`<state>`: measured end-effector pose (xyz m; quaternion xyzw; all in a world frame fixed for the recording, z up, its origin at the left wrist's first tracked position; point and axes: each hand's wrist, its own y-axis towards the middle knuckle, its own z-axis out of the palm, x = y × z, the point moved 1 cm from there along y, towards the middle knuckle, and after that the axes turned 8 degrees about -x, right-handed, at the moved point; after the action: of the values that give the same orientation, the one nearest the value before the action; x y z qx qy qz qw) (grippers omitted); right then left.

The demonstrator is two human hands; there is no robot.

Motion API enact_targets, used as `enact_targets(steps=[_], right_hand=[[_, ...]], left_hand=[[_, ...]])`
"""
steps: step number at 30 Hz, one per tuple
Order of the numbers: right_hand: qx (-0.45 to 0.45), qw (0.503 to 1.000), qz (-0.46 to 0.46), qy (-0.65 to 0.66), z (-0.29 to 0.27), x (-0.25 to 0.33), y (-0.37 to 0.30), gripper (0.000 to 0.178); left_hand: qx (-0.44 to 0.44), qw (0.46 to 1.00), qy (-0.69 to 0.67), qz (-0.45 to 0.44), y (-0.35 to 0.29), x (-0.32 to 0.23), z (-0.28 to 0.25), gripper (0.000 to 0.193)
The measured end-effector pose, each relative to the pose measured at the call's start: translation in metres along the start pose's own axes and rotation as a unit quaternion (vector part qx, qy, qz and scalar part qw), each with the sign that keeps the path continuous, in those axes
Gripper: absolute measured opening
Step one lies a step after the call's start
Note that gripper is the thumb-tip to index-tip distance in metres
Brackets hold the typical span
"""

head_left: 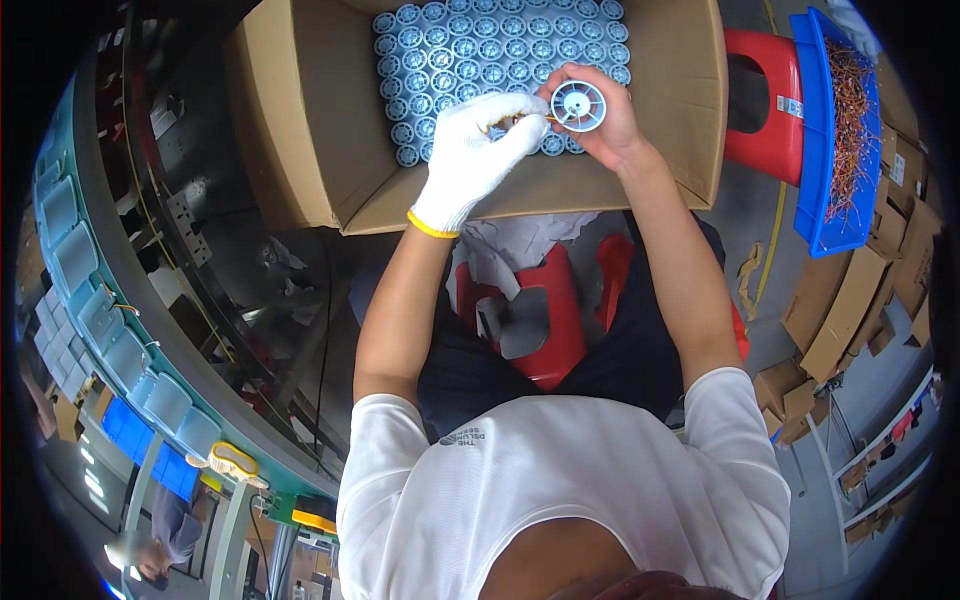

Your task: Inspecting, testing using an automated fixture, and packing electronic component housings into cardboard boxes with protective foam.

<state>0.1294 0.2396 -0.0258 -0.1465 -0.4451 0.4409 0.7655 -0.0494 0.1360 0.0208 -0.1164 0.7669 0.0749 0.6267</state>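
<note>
My right hand (617,135), bare, grips a white round spoked plastic part (578,105) by its rim, with its open face turned up. My left hand (470,155) wears a white knit glove with a yellow cuff. Its thumb and fingers pinch thin reddish and yellow wires (548,119) beside that part; whether they are attached to it I cannot make out. Both hands are over an open cardboard box (680,90). Inside the box, many similar round parts (465,47) stand in tight rows, some hidden beneath my hands.
At the right, a blue tray (817,130) of loose coloured wires rests by a red stool (765,105). Another red stool (550,325) is between my legs. A conveyor with light-blue trays (75,255) curves along the left. Flattened cartons (845,300) lie right; another person (175,530) is lower left.
</note>
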Motion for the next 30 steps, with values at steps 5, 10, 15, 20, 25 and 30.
enact_targets(steps=[5,10,15,20,25,30], right_hand=[[-0.035,0.999,-0.016,-0.038,0.004,-0.002,-0.001,0.033],[-0.079,0.994,-0.068,-0.04,-0.006,-0.009,0.004,0.033],[-0.06,0.996,-0.068,-0.015,-0.006,-0.009,0.006,0.036],[-0.057,0.995,-0.076,-0.02,-0.003,-0.005,0.001,0.034],[-0.035,0.994,-0.098,-0.031,0.004,-0.003,0.0,0.037],[-0.012,0.991,-0.124,0.038,0.012,-0.001,-0.001,0.041]], left_hand=[[0.018,0.997,0.074,-0.013,0.003,-0.006,-0.002,0.023],[0.014,0.995,0.098,-0.006,0.004,-0.004,0.002,0.033],[0.015,0.999,-0.027,-0.044,0.0,0.012,0.006,0.038],[-0.009,0.994,-0.049,-0.093,0.002,-0.003,0.0,0.039],[0.008,0.997,0.082,-0.012,0.004,0.003,-0.005,0.03],[-0.05,0.98,-0.112,-0.157,0.002,0.002,-0.002,0.032]])
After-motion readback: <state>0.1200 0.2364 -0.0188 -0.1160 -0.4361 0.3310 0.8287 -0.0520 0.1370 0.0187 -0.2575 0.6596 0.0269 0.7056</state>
